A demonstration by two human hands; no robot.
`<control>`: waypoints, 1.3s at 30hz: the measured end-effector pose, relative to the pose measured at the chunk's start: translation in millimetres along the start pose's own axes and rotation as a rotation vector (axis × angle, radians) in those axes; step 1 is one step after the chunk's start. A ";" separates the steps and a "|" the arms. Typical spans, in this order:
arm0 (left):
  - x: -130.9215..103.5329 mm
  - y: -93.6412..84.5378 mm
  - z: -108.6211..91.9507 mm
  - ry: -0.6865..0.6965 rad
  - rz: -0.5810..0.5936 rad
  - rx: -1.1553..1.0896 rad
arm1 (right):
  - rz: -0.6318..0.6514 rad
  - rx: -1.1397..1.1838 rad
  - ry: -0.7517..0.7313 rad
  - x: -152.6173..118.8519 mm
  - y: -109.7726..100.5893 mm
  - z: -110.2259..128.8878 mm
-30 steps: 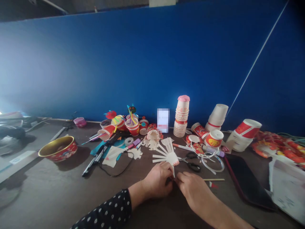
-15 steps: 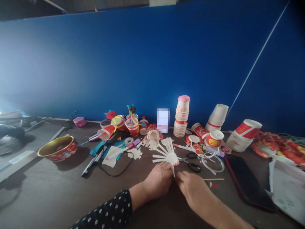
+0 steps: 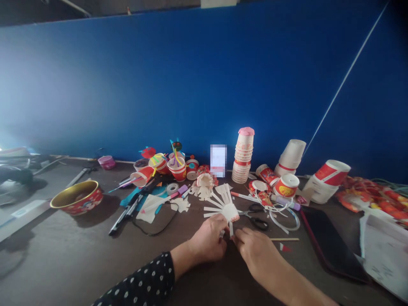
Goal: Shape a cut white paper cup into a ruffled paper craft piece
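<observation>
A white paper cup cut into splayed strips (image 3: 230, 211) lies flat on the dark table, its strips fanned to the left and up. One strip points down between my hands. My left hand (image 3: 209, 238), fingers curled, is at the lower left of the cut cup, pinching a paper strip. The fingertips of my right hand (image 3: 253, 248) are closed on the end of the downward strip. Black-handled scissors (image 3: 259, 216) lie just right of the cut cup, their blades partly hidden by it.
Behind stand a cup stack (image 3: 242, 159) and red cups (image 3: 287, 186). A dark phone (image 3: 333, 244) and white paper (image 3: 387, 255) lie right. To the left are a gold-lined bowl (image 3: 78, 198), a black folded stand (image 3: 127, 212) and a cable (image 3: 156, 234). A thin stick (image 3: 285, 239) lies near my right hand.
My left hand has shifted slightly left and its fingers have curled in more. The downward strip now shows more clearly between my hands. My right hand has barely moved.
</observation>
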State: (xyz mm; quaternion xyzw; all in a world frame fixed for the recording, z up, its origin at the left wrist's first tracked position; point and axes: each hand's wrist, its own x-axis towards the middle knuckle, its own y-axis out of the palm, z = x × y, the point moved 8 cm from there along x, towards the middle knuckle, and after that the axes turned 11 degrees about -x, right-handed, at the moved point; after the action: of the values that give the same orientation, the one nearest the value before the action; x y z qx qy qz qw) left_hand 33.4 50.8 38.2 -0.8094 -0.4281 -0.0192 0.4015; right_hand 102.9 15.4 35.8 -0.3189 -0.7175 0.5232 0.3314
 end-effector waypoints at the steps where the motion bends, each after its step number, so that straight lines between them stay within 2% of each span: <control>1: -0.2 -1.0 0.6 -0.008 -0.007 -0.005 | 0.005 0.005 0.005 0.5 0.8 -0.4; 12: 0.8 0.7 -1.9 0.028 -0.038 -0.020 | 0.004 -0.077 -0.018 3.8 5.6 1.1; 17: 2.6 2.6 0.2 -0.029 -0.003 -0.002 | 0.017 -0.081 -0.020 2.6 4.8 1.7; 23: 3.3 5.2 0.5 -0.028 0.013 0.037 | 0.046 -0.034 0.017 2.2 5.6 -2.3; 28: 3.4 7.3 -0.5 0.004 0.012 0.063 | 0.010 -0.035 0.011 2.4 5.7 -1.9; 35: 5.5 10.7 0.4 -0.023 0.055 0.136 | 0.058 -0.013 0.059 3.3 8.0 -5.5; 39: 6.2 11.0 -6.1 -0.002 0.083 0.185 | 0.029 0.146 0.088 -1.1 1.4 -13.5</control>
State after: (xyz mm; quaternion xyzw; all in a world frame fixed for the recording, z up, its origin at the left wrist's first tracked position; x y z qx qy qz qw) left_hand 47.0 47.5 37.7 -0.7860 -0.3945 0.0381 0.4745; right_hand 114.6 22.1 37.4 -0.3270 -0.6576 0.5640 0.3776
